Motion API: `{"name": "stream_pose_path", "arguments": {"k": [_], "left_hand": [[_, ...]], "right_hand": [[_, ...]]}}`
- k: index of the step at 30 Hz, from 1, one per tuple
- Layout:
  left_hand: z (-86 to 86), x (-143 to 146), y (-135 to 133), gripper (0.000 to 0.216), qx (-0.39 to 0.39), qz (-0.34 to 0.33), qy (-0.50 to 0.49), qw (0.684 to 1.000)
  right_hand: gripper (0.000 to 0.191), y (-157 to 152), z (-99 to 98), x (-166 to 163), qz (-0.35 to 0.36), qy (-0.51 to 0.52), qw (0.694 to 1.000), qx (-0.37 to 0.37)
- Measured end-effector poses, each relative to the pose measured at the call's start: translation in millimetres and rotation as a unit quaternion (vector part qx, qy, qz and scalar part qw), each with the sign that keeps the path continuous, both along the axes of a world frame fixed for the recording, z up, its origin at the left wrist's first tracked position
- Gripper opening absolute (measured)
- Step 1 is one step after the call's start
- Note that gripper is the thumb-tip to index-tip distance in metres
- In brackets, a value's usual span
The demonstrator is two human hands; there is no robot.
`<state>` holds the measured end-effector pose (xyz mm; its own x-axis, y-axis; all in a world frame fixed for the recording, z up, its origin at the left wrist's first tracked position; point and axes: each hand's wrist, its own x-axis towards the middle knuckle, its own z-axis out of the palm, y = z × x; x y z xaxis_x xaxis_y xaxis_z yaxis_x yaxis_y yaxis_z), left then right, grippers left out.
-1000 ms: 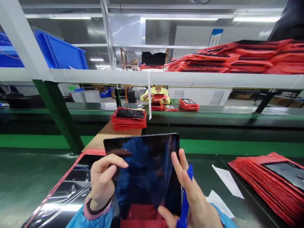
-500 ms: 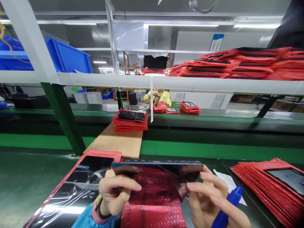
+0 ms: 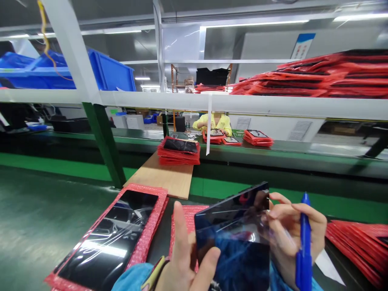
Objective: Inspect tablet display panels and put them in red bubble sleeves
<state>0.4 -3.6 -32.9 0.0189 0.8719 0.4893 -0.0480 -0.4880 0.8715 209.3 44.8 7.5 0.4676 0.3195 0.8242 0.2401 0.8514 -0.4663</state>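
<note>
Panel (image 3: pixel 233 242) is glossy black, rectangular; left hand (image 3: pixel 182 260) pinches its 9 o'clock edge, right hand (image 3: pixel 286 236) its 3 o'clock, clutching smooth blue pen (image 3: pixel 304 246).

A factory packing line. Beyond the right grip (image 3: pixel 291 230) runs a long green table (image 3: pixel 273 155) with stacked red pouches (image 3: pixel 257 138). Above it a shelf (image 3: pixel 182 99) carries blue bins (image 3: pixel 109 74).
</note>
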Motion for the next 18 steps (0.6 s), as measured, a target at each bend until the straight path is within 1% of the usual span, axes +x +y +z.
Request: {"name": "stream_pose_path", "arguments": {"k": [3,6,12,14,15,18], "left_hand": [[5.8,3,-5,0.097,-0.028,0.012,0.029,0.999],[9.2,4,-6,0.097,-0.044,0.003,0.042,0.998],[8.3,3,-4,0.080,-0.048,-0.039,0.012,0.998],[13.5,2,-2,0.074,-0.049,-0.071,-0.006,0.996],[17.9,2,0,0.070,-0.048,-0.097,-0.017,0.994],[34.7,-3,9,0.059,-0.039,-0.199,-0.069,0.977]], "right_hand": [[0.046,7,-4.0,-1,0.035,0.030,0.998,-0.031],[0.045,9,-4.3,-4,0.062,0.047,0.996,-0.032],[0.045,4,3.5,-9,0.062,0.070,0.994,-0.057],[0.045,2,5.4,-10,0.069,0.077,0.992,-0.070],[0.044,2,5.7,-11,0.072,0.080,0.991,-0.078],[0.041,0,5.0,-12,0.091,0.094,0.986,-0.105]]}}
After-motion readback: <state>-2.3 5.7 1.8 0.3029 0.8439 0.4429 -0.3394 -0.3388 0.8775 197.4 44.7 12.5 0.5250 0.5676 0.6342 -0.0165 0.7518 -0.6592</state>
